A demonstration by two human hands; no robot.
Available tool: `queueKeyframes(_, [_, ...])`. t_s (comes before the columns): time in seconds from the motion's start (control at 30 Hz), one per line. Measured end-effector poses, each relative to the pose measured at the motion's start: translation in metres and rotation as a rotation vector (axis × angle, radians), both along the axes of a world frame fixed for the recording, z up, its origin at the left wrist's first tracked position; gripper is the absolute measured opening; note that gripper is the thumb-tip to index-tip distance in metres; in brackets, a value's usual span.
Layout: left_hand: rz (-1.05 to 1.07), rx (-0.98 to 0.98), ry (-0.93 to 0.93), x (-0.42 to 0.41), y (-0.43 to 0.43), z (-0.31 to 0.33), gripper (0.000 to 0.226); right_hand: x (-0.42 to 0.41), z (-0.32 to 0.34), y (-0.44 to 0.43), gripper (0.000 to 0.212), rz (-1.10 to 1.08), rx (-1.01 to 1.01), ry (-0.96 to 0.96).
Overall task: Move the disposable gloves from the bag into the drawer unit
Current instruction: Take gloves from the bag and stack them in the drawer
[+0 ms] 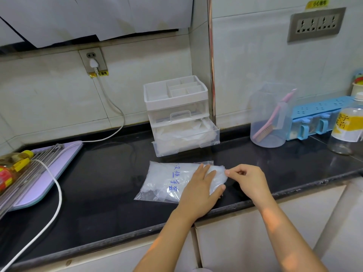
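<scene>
Your left hand lies flat on the bag, right hand pinching gloves at its mouth — drawer looks part-filled, most left bagged.

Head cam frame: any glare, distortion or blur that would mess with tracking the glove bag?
Head view: strong wide-angle bowing, worst along the counter edge; its glossy black top shows faint reflections; the bag is sharp, blue writing legible, but the clear gloves pinched by the right hand have weak edges; a warm light patch sits on the right forearm.
</scene>
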State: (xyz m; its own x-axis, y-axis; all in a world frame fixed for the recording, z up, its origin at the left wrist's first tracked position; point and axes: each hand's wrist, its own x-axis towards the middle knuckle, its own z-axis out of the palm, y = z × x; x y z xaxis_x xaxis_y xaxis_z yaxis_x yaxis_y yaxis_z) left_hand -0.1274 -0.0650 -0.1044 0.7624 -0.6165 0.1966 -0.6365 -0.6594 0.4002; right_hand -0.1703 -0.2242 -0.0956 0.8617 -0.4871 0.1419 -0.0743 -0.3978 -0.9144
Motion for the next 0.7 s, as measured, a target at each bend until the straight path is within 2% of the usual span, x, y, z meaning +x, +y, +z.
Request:
queueKeyframes(0.33, [0.016,-0.019,0.012,-0.001,0.000,0.000,0.055,-0.013,0.002,0.004,0.007,0.003,0.103,-0.077])
queueKeyframes(0.5, [0.018,0.000,0.006,0.000,0.000,-0.002,0.057,-0.019,0.007,-0.006,0.011,-0.005,0.387,-0.148])
queueKeyframes(0.63, [0.014,0.002,0.012,0.002,0.001,-0.004,0.056,-0.018,0.009,-0.022,0.013,-0.143,0.795,-0.286])
queueKeyframes(0.7, [0.022,0.002,0.016,0.002,0.001,-0.004,0.056,-0.019,0.012,-0.028,0.021,-0.181,0.919,-0.320])
